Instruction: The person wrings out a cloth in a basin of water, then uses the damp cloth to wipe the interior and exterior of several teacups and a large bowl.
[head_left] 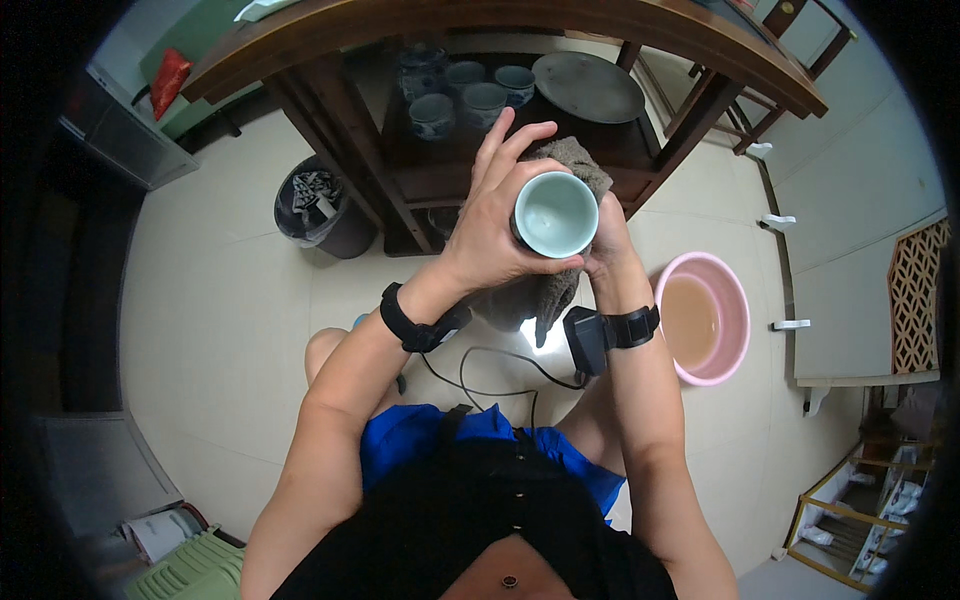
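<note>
A cup with a pale green-white inside is held up in front of me, its mouth turned toward the camera. My left hand grips it from the left, thumb under the near side, with two fingers stretched away from it. Behind the cup, my right hand is closed on a grey-brown cloth that hangs down below the cup. Most of the right hand's fingers are hidden by the cup and cloth. Several blue-patterned cups and a dark round tray rest on the cabinet shelf beyond my hands.
The dark wooden cabinet stands ahead, its top edge overhanging the shelf. A pink basin of murky water sits on the floor at right. At left is a lined waste bin. Black cables hang between my wrist straps.
</note>
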